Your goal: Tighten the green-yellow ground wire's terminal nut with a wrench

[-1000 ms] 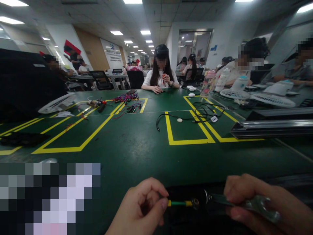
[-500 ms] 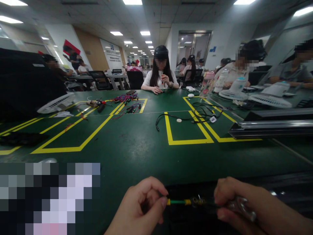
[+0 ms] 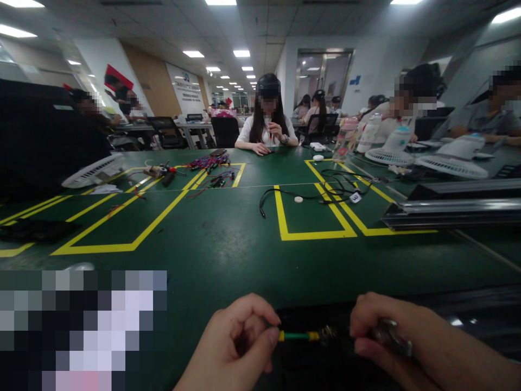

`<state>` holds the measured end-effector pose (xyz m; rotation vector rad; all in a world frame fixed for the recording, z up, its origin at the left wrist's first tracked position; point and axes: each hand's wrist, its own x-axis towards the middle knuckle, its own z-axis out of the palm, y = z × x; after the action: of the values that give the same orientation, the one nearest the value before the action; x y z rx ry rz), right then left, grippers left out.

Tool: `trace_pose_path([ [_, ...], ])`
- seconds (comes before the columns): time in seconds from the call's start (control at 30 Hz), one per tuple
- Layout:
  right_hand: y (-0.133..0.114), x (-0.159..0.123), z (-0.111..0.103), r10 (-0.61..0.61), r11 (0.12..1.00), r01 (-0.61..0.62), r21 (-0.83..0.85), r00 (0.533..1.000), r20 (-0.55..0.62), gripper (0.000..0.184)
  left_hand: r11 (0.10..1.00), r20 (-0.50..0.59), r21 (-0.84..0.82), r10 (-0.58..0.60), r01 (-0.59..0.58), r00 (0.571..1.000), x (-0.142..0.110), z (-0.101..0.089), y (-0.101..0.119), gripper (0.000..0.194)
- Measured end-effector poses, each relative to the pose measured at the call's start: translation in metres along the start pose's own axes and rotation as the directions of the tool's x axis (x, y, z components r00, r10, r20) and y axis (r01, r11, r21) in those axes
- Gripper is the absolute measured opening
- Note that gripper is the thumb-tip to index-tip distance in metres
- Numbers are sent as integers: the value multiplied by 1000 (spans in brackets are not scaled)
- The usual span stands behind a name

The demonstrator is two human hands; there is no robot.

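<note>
My left hand (image 3: 240,336) pinches one end of a short green wire (image 3: 296,336) with yellow bands at both ends, between thumb and forefinger. At the wire's right end are small metallic, ring-like parts (image 3: 328,335), too dark to make out fully. My right hand (image 3: 380,331) is closed round a screwdriver with a clear handle (image 3: 396,339); its shaft is hard to see against the dark background. The fingertips of the right hand are a short way to the right of the metal parts. Both hands are above a shiny black sheet (image 3: 431,307) at the near edge.
The green table (image 3: 236,260) has yellow tape outlines. A black cable (image 3: 285,192) and a white disc (image 3: 298,200) lie ahead. Bundled wires (image 3: 209,161) are at left, metal profiles (image 3: 459,206) at right. A person (image 3: 266,125) sits opposite. Pixelation covers the lower left.
My right hand has shifted slightly left with the screwdriver, and its handle has turned a little. My left hand and the green wire stay almost in place.
</note>
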<state>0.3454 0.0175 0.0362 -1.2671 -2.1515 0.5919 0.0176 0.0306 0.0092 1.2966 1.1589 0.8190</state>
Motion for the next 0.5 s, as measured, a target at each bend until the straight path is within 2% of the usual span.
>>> trace_pose_path([
  [0.3, -4, 17, -7, 7, 1000, -4, -19, 992, 123, 34, 1000, -20, -2, -4, 4, 1000, -2, 0, -4, 20],
  [0.43, -14, 33, -18, -55, 997, 67, -43, 971, 232, 28, 1000, -12, -16, -20, 19, 1000, -2, 0, -2, 19],
  [0.5, -22, 42, -26, -95, 989, 124, -76, 949, 302, 35, 999, -4, -23, -25, 25, 1000, -2, 0, -2, 19],
])
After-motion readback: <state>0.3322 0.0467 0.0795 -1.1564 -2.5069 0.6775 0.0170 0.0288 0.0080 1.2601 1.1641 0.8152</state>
